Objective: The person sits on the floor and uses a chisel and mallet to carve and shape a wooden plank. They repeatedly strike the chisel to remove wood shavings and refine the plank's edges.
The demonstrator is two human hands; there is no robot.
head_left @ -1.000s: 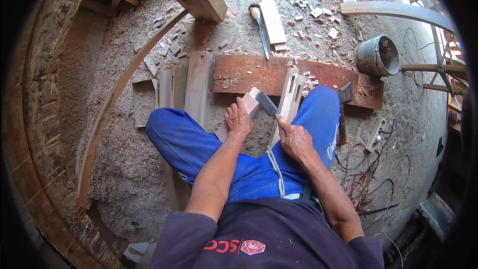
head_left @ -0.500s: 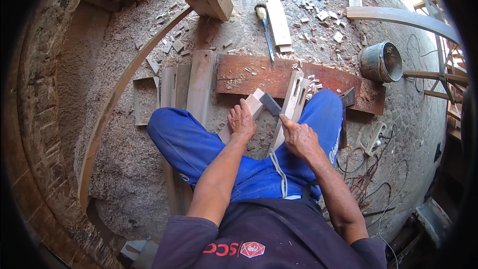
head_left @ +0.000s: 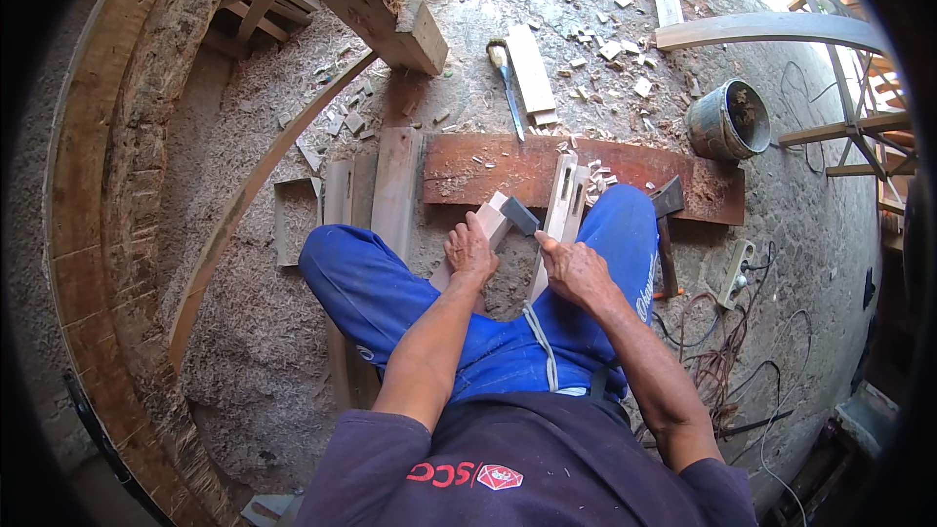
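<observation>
Between blue-trousered knees [head_left: 617, 234]: pale squared timber [head_left: 492, 220], left hand [head_left: 471, 252] fingers closed on it. Right hand [head_left: 578, 271] fingers curled, gripping dark flat-bladed tool [head_left: 520, 217], blade at timber's far end. Slotted batten [head_left: 556, 207] just beside blade; reddish plank [head_left: 473, 174] beyond.

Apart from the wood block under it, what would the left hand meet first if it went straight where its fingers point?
Ahead of the left hand, probably the reddish-brown plank; depth is unclear, so it might pass above.

Mid-frame, a gap separates the squared block [head_left: 491, 222] from the slotted timber [head_left: 558, 210]; the dark blade [head_left: 520, 216] obstructs its upper end, the reddish plank [head_left: 478, 166] beyond.
</observation>
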